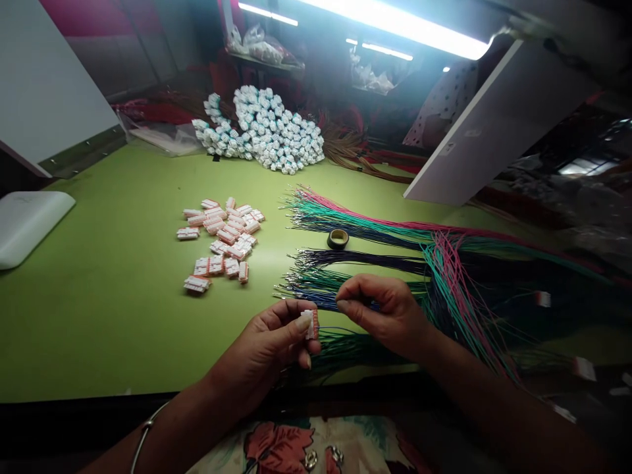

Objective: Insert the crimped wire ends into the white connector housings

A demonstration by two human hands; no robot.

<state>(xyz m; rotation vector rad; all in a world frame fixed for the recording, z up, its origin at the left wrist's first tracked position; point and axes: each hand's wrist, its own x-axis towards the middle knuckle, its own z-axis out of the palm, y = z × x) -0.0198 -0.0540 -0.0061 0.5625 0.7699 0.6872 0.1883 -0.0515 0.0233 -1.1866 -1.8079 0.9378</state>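
Note:
My left hand point(281, 336) pinches a small white and orange connector housing point(311, 324) between thumb and fingers. A thin blue wire point(332, 328) runs out of its right side. To the right, my right hand point(382, 309) has thumb and forefinger closed together above the blue wires point(309, 296); what is between the fingertips, if anything, is too small to make out. Green wires point(306, 278), dark wires point(355, 257) and a bundle of pink wires point(345, 209) and teal wires point(320, 209) lie beyond, their metal-tipped ends to the left.
Loose white and orange connector housings point(228, 234) lie left of the wires. A black tape roll point(338, 239) sits among the wires. At the back is a heap of white connectors point(271, 128). A white panel point(464, 131) slants at the right, and a lamp point(409, 26) hangs overhead.

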